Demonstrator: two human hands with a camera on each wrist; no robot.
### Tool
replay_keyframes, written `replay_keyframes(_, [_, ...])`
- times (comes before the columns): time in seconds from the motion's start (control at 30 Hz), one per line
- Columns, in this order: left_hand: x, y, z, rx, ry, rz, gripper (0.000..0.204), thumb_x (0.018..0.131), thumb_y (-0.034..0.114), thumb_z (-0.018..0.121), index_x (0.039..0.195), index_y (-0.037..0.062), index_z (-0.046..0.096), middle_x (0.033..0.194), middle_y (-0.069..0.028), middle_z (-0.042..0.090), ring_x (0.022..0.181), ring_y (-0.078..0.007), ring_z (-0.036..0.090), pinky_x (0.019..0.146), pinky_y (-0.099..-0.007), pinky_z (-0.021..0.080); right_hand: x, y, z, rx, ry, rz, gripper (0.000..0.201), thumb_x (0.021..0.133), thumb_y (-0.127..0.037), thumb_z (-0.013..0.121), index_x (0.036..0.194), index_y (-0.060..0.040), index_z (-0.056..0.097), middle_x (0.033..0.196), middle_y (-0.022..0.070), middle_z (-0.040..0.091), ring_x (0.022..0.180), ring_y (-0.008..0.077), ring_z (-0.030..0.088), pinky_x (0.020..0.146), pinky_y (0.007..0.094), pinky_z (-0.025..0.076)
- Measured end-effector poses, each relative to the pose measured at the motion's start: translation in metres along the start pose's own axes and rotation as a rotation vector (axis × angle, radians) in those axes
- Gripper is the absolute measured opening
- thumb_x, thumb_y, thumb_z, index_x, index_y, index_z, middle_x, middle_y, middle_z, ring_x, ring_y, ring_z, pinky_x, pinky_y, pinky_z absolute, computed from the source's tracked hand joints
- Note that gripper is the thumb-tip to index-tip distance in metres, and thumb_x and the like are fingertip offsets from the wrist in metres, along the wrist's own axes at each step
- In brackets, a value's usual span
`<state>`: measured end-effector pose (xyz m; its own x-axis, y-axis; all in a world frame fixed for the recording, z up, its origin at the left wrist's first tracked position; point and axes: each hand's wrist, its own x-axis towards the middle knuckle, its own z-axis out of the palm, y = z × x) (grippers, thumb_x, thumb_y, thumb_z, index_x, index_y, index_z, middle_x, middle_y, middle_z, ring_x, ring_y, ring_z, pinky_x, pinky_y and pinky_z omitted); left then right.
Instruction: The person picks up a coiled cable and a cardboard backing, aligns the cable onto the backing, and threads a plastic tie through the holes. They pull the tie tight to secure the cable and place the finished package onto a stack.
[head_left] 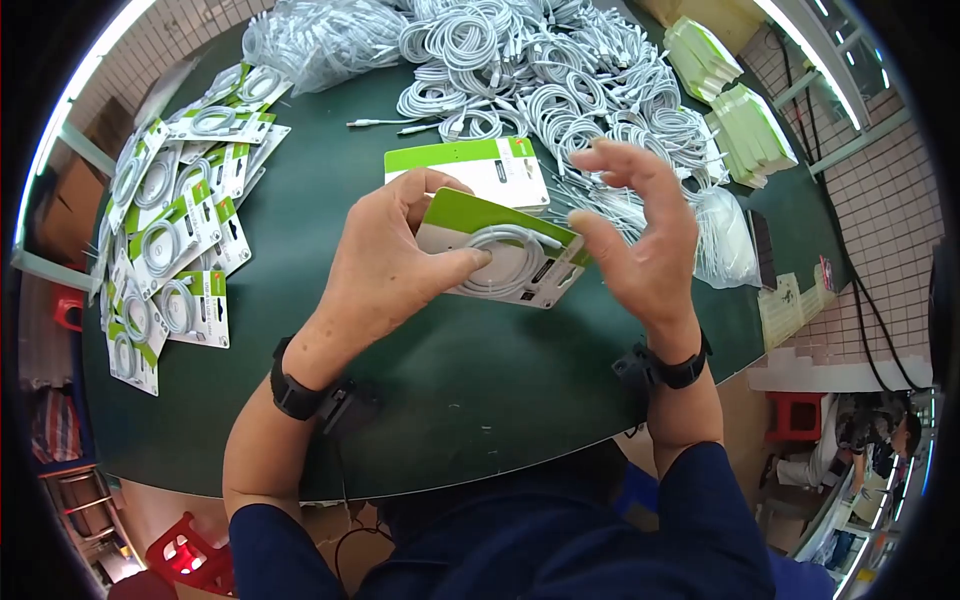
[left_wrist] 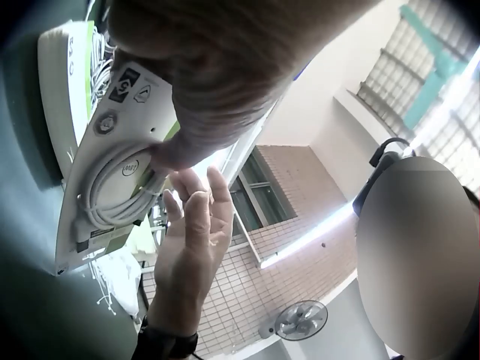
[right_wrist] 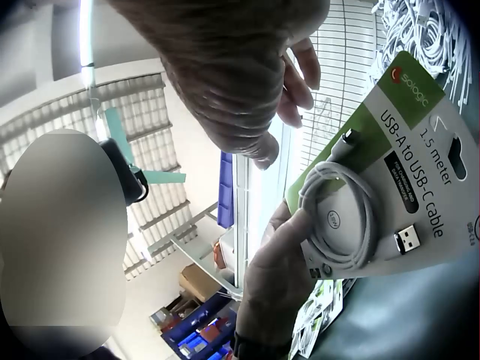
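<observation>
The left hand (head_left: 385,260) pinches a green and white card (head_left: 465,218) with a coiled white cable (head_left: 513,262) on its front, thumb over the coil. In the right wrist view the card (right_wrist: 420,161) reads "USB-A to USB-C cable", and the coil (right_wrist: 367,217) lies against it with both plugs showing. Just right of the card is the right hand (head_left: 650,240), its fingers apart and slightly bent, holding nothing. Behind the held card, a stack of flat green and white cards (head_left: 465,165) lies on the dark green table (head_left: 450,400).
Carded cables (head_left: 165,245) lie in an overlapping pile at the left. Across the back are a clear plastic bag (head_left: 320,45) and a heap of loose coiled cables (head_left: 560,90). Green and white card bundles (head_left: 750,135) stand at the back right, near another plastic bag (head_left: 722,240).
</observation>
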<state>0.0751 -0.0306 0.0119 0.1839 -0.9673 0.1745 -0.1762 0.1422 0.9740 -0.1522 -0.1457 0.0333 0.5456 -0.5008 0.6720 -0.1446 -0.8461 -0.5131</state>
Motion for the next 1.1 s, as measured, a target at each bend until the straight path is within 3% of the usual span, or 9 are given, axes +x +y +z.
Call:
replay_keyframes(0.13, [-0.006, 0.015, 0.003, 0.124, 0.053, 0.132, 0.062, 0.073, 0.004, 0.085, 0.128, 0.0005, 0.058, 0.103, -0.0109, 0.075, 0.094, -0.0162, 0.073, 0.080, -0.0296, 0.058, -0.003, -0.017, 0.019, -0.016, -0.247, -0.091, 0.053, 0.078, -0.008, 0.084, 0.127, -0.0022, 0.064, 0.115, 0.0146, 0.072, 0.102, 0.0318, 0.070, 0.088, 0.0372, 0.055])
replay_keyframes(0.17, [-0.007, 0.017, 0.004, 0.195, 0.075, 0.199, 0.063, 0.074, 0.005, 0.086, 0.130, 0.0007, 0.058, 0.103, -0.0108, 0.075, 0.093, -0.0166, 0.073, 0.081, -0.0292, 0.058, -0.009, -0.013, 0.026, 0.059, -0.202, -0.063, 0.052, 0.081, -0.005, 0.081, 0.129, -0.0015, 0.063, 0.115, 0.0148, 0.073, 0.099, 0.0264, 0.072, 0.088, 0.0344, 0.056])
replay_keyframes(0.3, [-0.011, 0.026, 0.007, 0.368, 0.197, 0.354, 0.068, 0.076, 0.006, 0.086, 0.137, 0.0002, 0.055, 0.106, -0.0122, 0.073, 0.097, -0.0189, 0.073, 0.083, -0.0288, 0.058, -0.016, -0.016, 0.035, 0.481, -0.137, 0.307, 0.041, 0.088, -0.001, 0.077, 0.126, 0.0011, 0.063, 0.114, 0.0134, 0.073, 0.101, 0.0174, 0.071, 0.090, 0.0309, 0.056])
replay_keyframes(0.5, [-0.007, 0.013, 0.015, -0.282, 0.209, 0.036, 0.061, 0.080, 0.004, 0.084, 0.134, -0.0041, 0.055, 0.114, -0.0148, 0.071, 0.100, -0.0179, 0.071, 0.084, -0.0304, 0.058, -0.018, -0.015, 0.041, 0.813, -0.005, 0.480, 0.031, 0.095, 0.001, 0.070, 0.123, 0.0043, 0.058, 0.113, 0.0115, 0.069, 0.103, 0.0133, 0.067, 0.092, 0.0288, 0.055])
replay_keyframes(0.67, [-0.008, 0.006, 0.009, -0.290, 0.096, -0.136, 0.044, 0.087, 0.006, 0.078, 0.126, -0.0054, 0.061, 0.107, -0.0126, 0.074, 0.078, -0.0108, 0.069, 0.062, -0.0223, 0.056, -0.024, -0.013, 0.049, 0.896, 0.021, 0.538, 0.027, 0.095, 0.001, 0.069, 0.119, 0.0037, 0.056, 0.112, 0.0109, 0.068, 0.103, 0.0125, 0.065, 0.093, 0.0280, 0.054])
replay_keyframes(0.8, [-0.009, 0.006, 0.010, -0.296, 0.096, -0.175, 0.034, 0.090, 0.008, 0.076, 0.120, -0.0049, 0.064, 0.098, -0.0105, 0.075, 0.063, -0.0076, 0.064, 0.045, -0.0199, 0.047, -0.026, -0.006, 0.050, 0.883, -0.053, 0.565, 0.027, 0.094, 0.001, 0.070, 0.117, 0.0035, 0.056, 0.110, 0.0102, 0.067, 0.102, 0.0119, 0.065, 0.090, 0.0281, 0.055])
replay_keyframes(1.0, [-0.008, 0.011, 0.003, -0.223, 0.077, -0.159, 0.028, 0.091, 0.002, 0.074, 0.116, -0.0053, 0.064, 0.099, -0.0117, 0.074, 0.068, -0.0105, 0.067, 0.048, -0.0208, 0.051, -0.013, 0.010, 0.028, 0.805, -0.116, 0.509, 0.038, 0.093, -0.001, 0.070, 0.128, 0.0030, 0.055, 0.111, 0.0072, 0.066, 0.099, 0.0118, 0.064, 0.089, 0.0279, 0.053])
replay_keyframes(1.07, [-0.007, 0.011, 0.001, -0.206, 0.056, -0.098, 0.028, 0.091, 0.000, 0.073, 0.116, -0.0051, 0.063, 0.102, -0.0129, 0.074, 0.073, -0.0123, 0.069, 0.053, -0.0222, 0.055, -0.005, 0.031, 0.009, 0.644, -0.111, 0.514, 0.029, 0.094, -0.005, 0.071, 0.120, 0.0037, 0.061, 0.104, 0.0043, 0.068, 0.090, 0.0107, 0.064, 0.081, 0.0266, 0.054])
replay_keyframes(1.1, [-0.008, 0.011, -0.001, -0.198, 0.035, -0.076, 0.027, 0.091, -0.001, 0.073, 0.115, -0.0048, 0.062, 0.104, -0.0136, 0.073, 0.078, -0.0128, 0.069, 0.058, -0.0231, 0.057, -0.002, 0.035, -0.003, 0.403, -0.129, 0.529, 0.015, 0.091, -0.007, 0.073, 0.104, 0.0015, 0.070, 0.089, 0.0027, 0.070, 0.079, 0.0100, 0.064, 0.072, 0.0257, 0.053])
